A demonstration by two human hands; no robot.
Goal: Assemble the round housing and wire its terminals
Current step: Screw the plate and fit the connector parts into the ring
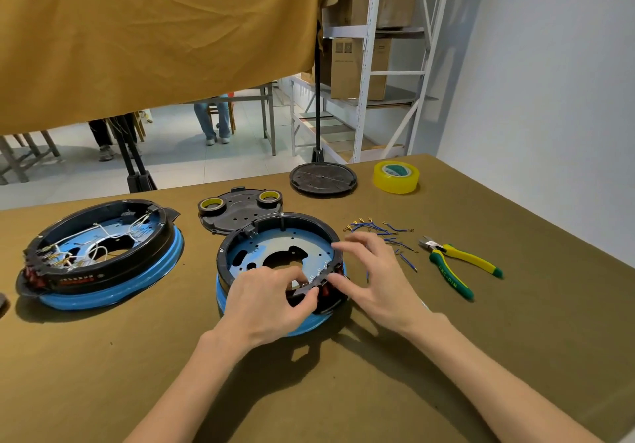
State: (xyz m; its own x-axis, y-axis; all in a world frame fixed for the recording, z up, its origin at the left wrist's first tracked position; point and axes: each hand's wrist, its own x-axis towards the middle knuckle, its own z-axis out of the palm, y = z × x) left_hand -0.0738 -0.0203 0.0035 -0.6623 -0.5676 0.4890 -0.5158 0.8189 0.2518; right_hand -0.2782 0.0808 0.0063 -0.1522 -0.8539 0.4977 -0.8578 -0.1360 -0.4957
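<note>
A round housing [275, 236] with a black rim, blue base and blue inner plate sits mid-table, unwired. My left hand [271, 300] pinches the black terminal block on its near rim between thumb and fingers. My right hand [372, 277] rests on the right side of the rim, fingers spread and touching the rim and the red switches there. Several short blue wires [385, 234] with gold terminals lie just right of the housing. A second housing [103, 253], with white wires fitted inside, stands at the left.
Green-and-yellow cutters [460, 265] lie right of the wires. A black cover plate [240, 209] carrying two small tape rolls, a round black lid [323, 178] and a yellow tape roll [396, 176] sit further back. The table edge runs along the right.
</note>
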